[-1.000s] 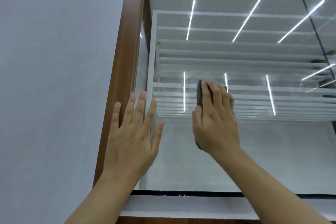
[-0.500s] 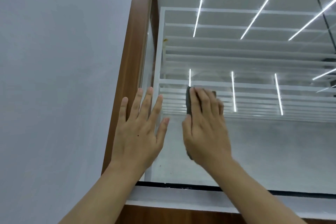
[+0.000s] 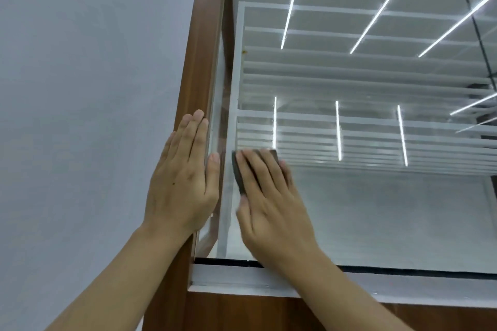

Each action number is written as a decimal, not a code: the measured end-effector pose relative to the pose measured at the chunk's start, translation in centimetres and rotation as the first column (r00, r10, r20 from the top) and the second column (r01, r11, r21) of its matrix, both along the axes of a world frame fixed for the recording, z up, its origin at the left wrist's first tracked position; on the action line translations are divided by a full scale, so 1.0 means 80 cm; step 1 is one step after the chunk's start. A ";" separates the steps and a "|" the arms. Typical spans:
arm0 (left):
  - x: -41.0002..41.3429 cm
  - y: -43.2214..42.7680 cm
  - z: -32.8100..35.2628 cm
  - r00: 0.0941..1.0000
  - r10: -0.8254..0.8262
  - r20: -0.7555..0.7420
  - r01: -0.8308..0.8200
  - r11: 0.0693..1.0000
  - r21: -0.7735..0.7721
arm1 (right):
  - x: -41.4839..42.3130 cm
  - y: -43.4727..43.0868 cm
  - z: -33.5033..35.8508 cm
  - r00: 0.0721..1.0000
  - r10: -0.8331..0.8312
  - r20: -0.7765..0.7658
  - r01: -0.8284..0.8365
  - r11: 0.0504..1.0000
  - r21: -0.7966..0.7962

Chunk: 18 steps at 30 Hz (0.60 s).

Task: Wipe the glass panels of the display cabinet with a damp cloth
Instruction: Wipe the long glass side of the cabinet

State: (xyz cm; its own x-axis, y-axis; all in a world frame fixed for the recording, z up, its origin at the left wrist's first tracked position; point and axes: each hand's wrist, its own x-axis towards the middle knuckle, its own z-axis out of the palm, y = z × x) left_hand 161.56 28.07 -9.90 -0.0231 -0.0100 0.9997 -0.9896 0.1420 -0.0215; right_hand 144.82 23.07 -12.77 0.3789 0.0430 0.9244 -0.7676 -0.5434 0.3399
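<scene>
The display cabinet's glass panel fills the right of the head view, framed on its left by a brown wooden post. My right hand lies flat with straight fingers on a dark grey cloth, pressing it to the glass near the panel's left edge. Only the cloth's left and top edges show past the fingers. My left hand rests open and flat on the wooden post, fingers pointing up.
A plain grey wall runs left of the post. A white sill and brown wood sit below the glass. White shelves and reflected ceiling light strips show through the panel.
My right hand has slid the cloth leftward across the glass to the panel's left edge. My left hand has closed its fingers together and shifted onto the wooden post.
</scene>
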 end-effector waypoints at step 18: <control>0.016 0.003 0.000 0.996 0.023 0.083 -0.026 0.999 0.035 | -0.024 -0.011 0.032 1.000 0.020 0.022 -0.020 1.000 0.008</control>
State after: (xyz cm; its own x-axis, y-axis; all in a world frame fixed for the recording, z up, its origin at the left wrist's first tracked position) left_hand 162.84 28.34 -9.93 -0.1051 -0.0478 0.9933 -0.9879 0.1200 -0.0987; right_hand 142.88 22.16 -10.19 0.3579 0.0430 0.9328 -0.7636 -0.5614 0.3189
